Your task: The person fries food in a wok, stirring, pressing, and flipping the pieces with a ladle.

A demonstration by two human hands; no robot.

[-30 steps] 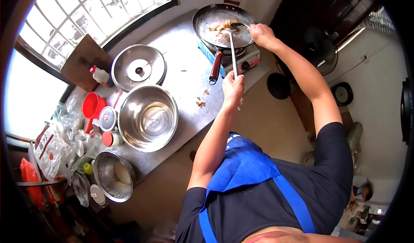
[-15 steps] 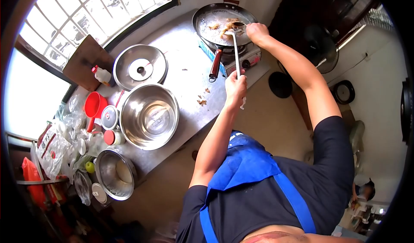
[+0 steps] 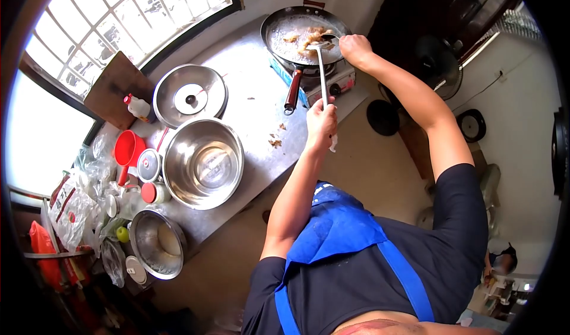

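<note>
A dark wok [image 3: 291, 56] with a brown handle [image 3: 293, 89] sits on a portable gas stove [image 3: 341, 86]. Bubbling oil fills it, and browned pieces of food [image 3: 314, 36] lie in the middle. My left hand [image 3: 321, 123] is closed round the pale metal handle of a long utensil [image 3: 323, 76], whose head reaches into the oil beside the food and is hard to make out. At the wok's right rim, my right hand [image 3: 355, 48] grips a metal spoon [image 3: 330, 36], its bowl touching or very near the food. The fingers partly hide the spoon's handle.
On the metal table [image 3: 261, 121] stand a large steel bowl [image 3: 203, 163], a lidded pan [image 3: 190, 97], a smaller steel bowl [image 3: 157, 243], a red dipper [image 3: 129, 148] and jars. Brown crumbs [image 3: 275, 141] lie near the front edge. A fan [image 3: 436, 62] stands right.
The spoon and the other utensil have shifted slightly around the food in the wok. The whole view has also moved a little; both hands keep their hold.
</note>
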